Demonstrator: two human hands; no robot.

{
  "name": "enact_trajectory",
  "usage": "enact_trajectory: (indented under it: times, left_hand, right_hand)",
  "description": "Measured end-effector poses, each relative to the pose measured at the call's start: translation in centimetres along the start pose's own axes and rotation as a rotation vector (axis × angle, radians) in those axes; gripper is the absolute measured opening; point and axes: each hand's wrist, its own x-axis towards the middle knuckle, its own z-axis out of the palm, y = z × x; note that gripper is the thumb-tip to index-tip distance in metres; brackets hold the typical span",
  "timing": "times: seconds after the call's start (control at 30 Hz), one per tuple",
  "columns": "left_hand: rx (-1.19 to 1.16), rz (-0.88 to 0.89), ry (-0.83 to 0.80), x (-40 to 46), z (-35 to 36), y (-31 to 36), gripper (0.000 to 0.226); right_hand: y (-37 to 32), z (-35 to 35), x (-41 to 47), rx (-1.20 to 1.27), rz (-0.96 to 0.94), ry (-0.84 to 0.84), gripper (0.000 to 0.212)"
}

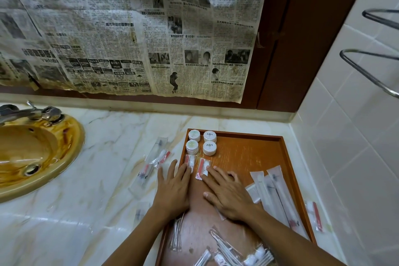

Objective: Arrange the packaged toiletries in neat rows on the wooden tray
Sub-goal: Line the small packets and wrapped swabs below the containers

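Squaring two small sachets (195, 165) below the round soap tubs (201, 142) at the wooden tray's (248, 151) upper left, left hand (172, 190) and right hand (228, 192) lie flat, gripping nothing; nudging with fingertips should align them best.

My right hand (228, 195) is covering part of a packet (221, 215) beneath it, and my arms are hiding much of the wooden tray (244, 153). The bottom edge is cutting off the sachets (235, 252) nearest me. The packets (151, 164) on the counter (108, 157) are looking too blurred to identify.
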Motion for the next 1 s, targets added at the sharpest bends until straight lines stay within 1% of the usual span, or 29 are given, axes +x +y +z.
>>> enact_trajectory:
  times: [0.23, 0.4, 0.6, 0.87, 1.0]
  left_hand:
    - [-0.008, 0.012, 0.023, 0.13, 0.25, -0.11, 0.071]
    - [-0.002, 0.017, 0.03, 0.13, 0.31, -0.15, 0.07]
    - [0.012, 0.016, 0.025, 0.09, 0.21, -0.11, 0.071]
    - [0.007, 0.012, 0.059, 0.11, 0.29, -0.1, 0.066]
    - [0.004, 0.012, 0.077, 0.01, 0.37, -0.17, 0.066]
  right_hand:
    - [-0.18, -0.19, -0.05, 0.03, 0.027, -0.021, 0.062]
    - [-0.32, -0.3, 0.09, 0.052, 0.039, -0.019, 0.072]
    - [-0.41, -0.14, 0.45, 0.044, 0.061, -0.027, 0.066]
    - [-0.52, -0.26, 0.63, 0.069, 0.096, -0.038, 0.073]
    - [-0.61, -0.33, 0.7, 0.07, 0.102, -0.035, 0.072]
